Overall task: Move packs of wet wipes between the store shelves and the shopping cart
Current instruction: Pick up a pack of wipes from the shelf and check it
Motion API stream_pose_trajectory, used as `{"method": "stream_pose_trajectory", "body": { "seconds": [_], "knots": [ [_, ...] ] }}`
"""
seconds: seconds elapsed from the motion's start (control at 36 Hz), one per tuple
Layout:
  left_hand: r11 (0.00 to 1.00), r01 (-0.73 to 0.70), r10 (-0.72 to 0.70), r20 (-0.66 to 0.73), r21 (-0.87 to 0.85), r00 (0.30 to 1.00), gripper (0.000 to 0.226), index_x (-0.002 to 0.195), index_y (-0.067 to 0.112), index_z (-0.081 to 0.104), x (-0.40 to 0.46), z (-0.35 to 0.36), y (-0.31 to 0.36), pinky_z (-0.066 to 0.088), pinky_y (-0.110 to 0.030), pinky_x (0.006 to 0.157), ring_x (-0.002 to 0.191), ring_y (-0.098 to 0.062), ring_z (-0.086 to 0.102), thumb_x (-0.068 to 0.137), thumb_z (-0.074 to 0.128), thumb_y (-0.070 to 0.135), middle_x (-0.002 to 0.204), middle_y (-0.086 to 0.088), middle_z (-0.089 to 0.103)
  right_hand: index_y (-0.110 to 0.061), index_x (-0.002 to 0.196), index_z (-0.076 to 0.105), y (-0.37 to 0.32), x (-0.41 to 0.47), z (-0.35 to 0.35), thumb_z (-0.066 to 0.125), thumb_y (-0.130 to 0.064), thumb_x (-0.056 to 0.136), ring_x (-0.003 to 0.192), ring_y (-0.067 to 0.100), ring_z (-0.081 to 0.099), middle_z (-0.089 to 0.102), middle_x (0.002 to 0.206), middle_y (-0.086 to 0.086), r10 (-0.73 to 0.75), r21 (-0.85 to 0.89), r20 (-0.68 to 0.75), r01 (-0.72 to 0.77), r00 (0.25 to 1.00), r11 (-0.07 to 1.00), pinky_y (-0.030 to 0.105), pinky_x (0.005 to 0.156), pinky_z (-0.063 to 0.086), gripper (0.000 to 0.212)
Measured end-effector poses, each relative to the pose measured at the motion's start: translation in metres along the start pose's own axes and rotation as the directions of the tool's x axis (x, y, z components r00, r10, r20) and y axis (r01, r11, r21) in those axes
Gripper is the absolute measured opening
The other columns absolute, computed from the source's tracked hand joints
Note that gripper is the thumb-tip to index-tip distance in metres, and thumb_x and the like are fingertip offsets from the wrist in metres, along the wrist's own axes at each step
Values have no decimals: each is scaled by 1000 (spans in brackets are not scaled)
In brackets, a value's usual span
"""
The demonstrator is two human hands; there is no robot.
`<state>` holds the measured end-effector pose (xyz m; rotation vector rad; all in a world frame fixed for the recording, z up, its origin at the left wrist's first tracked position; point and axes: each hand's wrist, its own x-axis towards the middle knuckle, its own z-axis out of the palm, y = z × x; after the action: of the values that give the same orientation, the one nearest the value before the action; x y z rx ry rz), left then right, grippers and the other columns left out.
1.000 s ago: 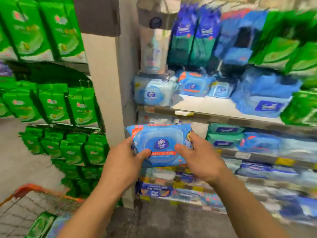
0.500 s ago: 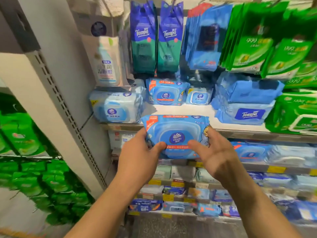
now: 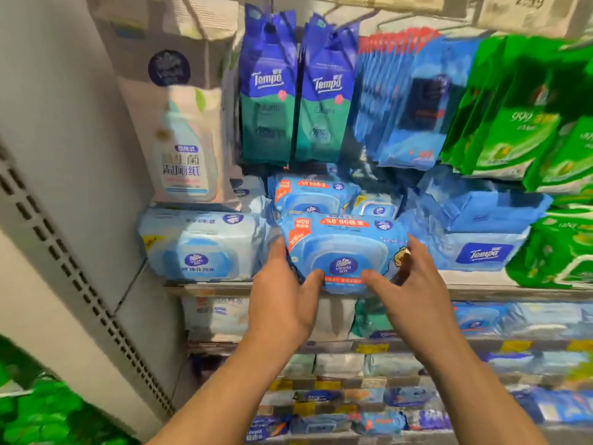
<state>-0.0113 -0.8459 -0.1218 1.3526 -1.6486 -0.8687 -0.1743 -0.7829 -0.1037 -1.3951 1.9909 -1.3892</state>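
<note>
You held a flat, light-blue plastic pack of wet wipes with a moulded flip lid and a round dark-blue logo [image 3: 345, 252] between both hands, at the front edge of the white store shelf [image 3: 500, 279]. Your left hand [image 3: 284, 295] gripped the pack's left end, thumb curled onto its front face near the lower edge and fingers hidden behind it. Your right hand [image 3: 409, 285] gripped the right end the same way, thumb on the front below the logo and fingers wrapped round the side. The pack's long axis ran left to right, along the shelf edge. Its lid face was turned toward you and tilted up, and the red print along its top edge read upside down, so the pack was inverted. Whether its underside touched the shelf or hung just above it could not be told.

Directly behind the pack stood another light-blue lidded pack with a red band [image 3: 313, 194]. Just left of your pack lay a pale blue-and-white wipes bundle [image 3: 202, 245] on the same shelf. Just right of your pack sat a stack of blue Tempo packs [image 3: 481, 232]. Above your pack hung two dark-blue-and-teal Tempo pouches [image 3: 298, 91].
</note>
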Motion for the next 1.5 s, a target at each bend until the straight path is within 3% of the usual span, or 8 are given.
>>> {"method": "stream_pose_trajectory", "body": {
  "seconds": [0.31, 0.44, 0.56, 0.72, 0.89, 1.06, 1.42, 1.5],
  "knots": [
    [998, 31, -34, -73, -49, 997, 52, 134, 27, 48, 42, 37, -11, 47, -26, 84, 115, -20, 64, 89, 71, 15, 125, 7, 68, -26, 130, 49, 34, 62, 26, 79, -2, 80, 87, -15, 63, 69, 113, -14, -10, 85, 27, 7, 1000, 996, 3, 72, 46, 63],
    [1000, 15, -17, -84, -23, 996, 54, 135, 22, 47, 59, 44, -16, 30, -5, 74, 110, -7, 54, 88, 72, 10, 126, 6, 65, -28, 135, 45, 60, 89, 43, 82, -9, 81, 108, 6, 70, 72, 120, -13, -7, 137, 144, -13, 990, 991, 40, 97, 56, 68],
    [1000, -6, 9, -112, 27, 994, 56, 131, 26, 47, 64, 50, -23, 33, 4, 76, 102, 2, 54, 86, 76, 13, 114, 20, 56, -20, 136, 40, 68, 102, 49, 91, -9, 72, 110, 17, 71, 72, 123, -6, -39, 194, 200, -1, 979, 981, 41, 91, 59, 83],
    [995, 46, -33, -134, 91, 990, 73, 144, 29, 35, 70, 53, -27, 50, -39, 100, 122, -18, 59, 84, 77, 28, 128, 8, 64, -13, 147, 28, 62, 111, 60, 86, -5, 76, 92, -12, 65, 64, 121, -9, -60, 175, 167, 30, 984, 984, 3, 81, 49, 92],
    [993, 86, -96, -140, -80, 985, 68, 135, 28, 38, 74, 52, -19, 38, 5, 69, 79, 31, 54, 83, 79, 14, 99, 31, 59, -15, 146, 26, 55, 110, 76, 84, -10, 80, 109, 7, 63, 62, 131, -5, -81, 115, 150, 64, 985, 991, 3, 79, 47, 88],
    [986, 123, -140, -157, -117, 978, 89, 146, 31, 33, 74, 55, -15, 52, -34, 101, 108, -4, 67, 68, 75, 37, 122, 13, 68, -14, 150, 19, 53, 109, 72, 82, -17, 83, 116, 13, 63, 61, 138, 0, -97, 49, 186, 89, 978, 995, -8, 70, 35, 91],
    [967, 127, -160, -140, -220, 977, 78, 130, 36, 46, 71, 55, -14, 54, -41, 101, 106, -3, 69, 58, 74, 41, 115, 16, 71, -33, 138, 28, 57, 109, 59, 81, -16, 82, 93, -5, 62, 56, 103, -34, -66, 88, 215, 48, 974, 995, 19, 83, 50, 78],
    [961, 119, -153, -120, -249, 981, 79, 128, 34, 47, 71, 55, -14, 55, -43, 100, 105, -5, 70, 55, 77, 39, 113, 15, 73, -30, 141, 30, 57, 108, 56, 78, -15, 84, 98, 1, 60, 59, 107, -22, -69, 87, 220, 50, 973, 995, 19, 81, 45, 76]
  ]
}}
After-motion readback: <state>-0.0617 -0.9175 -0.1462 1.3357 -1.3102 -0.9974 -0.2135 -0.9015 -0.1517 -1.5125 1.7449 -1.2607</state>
